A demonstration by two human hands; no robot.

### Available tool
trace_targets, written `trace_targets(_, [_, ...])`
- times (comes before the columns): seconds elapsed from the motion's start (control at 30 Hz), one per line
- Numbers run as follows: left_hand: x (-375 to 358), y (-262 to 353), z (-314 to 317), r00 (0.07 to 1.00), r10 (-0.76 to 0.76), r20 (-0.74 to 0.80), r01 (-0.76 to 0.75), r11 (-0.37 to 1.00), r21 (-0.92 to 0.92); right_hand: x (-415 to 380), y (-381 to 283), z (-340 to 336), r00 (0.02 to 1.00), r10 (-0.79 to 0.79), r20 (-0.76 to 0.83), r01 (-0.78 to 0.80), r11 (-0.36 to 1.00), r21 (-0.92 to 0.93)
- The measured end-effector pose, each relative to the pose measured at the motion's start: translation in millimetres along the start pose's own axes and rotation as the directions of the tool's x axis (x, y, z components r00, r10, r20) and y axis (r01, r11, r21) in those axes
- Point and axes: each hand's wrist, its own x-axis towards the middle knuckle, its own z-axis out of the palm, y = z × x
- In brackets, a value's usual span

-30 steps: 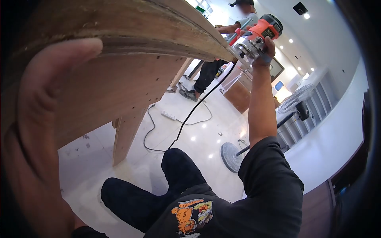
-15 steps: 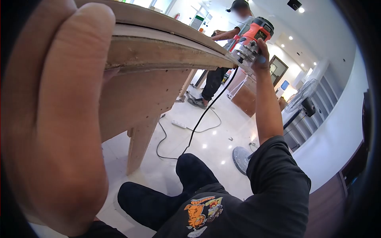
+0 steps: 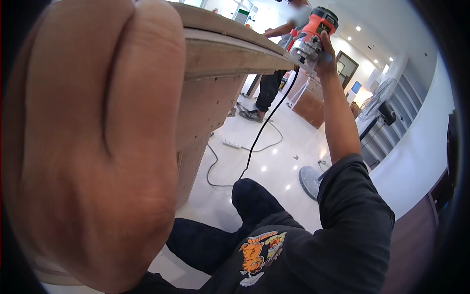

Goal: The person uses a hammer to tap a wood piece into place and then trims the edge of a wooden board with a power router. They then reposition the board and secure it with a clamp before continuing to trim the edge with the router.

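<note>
Orange trim router (image 3: 313,34) is seen at the far corner of the plywood panel (image 3: 230,59), its metal base pressed against the panel's top edge, w/ the black cord (image 3: 254,142) hanging down from it to the floor. The router is gripped by the right hand (image 3: 327,56), fingers wrapped closed round the body, arm stretched out full. The panel edge runs from that corner back toward the camera, where a pale strip of laminate or edging is laid on top; nearer the camera the raw ply layers are shown rough and chipped. Judged from that, the trimming appears to be only at the far end so far, w/ most of the edge length left to be worked — though how much has been cut already can't be told from here.

Left hand (image 3: 93,147) fills the near side of the view, very close to the lens, fingers curled over the panel's near edge & clamped on it, steadying the board.

Beyond: a power strip (image 3: 231,143) on the glossy floor, a standing fan (image 3: 377,105) at right, and another person (image 3: 274,83) at the panel's far side, one hand resting on top.
</note>
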Motion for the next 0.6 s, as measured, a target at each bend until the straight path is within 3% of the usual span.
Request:
trace_targets(0.23, [-4,-3,12,0.999,0.034,-0.04,-0.034,0.999,-0.009,7,-1,-4,1.0,-0.023,-0.001,0.023,0.999,-0.039])
trace_targets(0.37, [-5,-8,14,0.996,0.067,-0.055,-0.067,0.998,0.005,14,-3,-23,0.99,0.03,0.138,-0.03,1.0,-0.007])
trace_targets(0.6, [-2,-8,14,0.993,0.088,-0.075,-0.09,0.996,-0.02,15,-1,-29,0.994,0.029,0.105,-0.031,0.999,0.01])
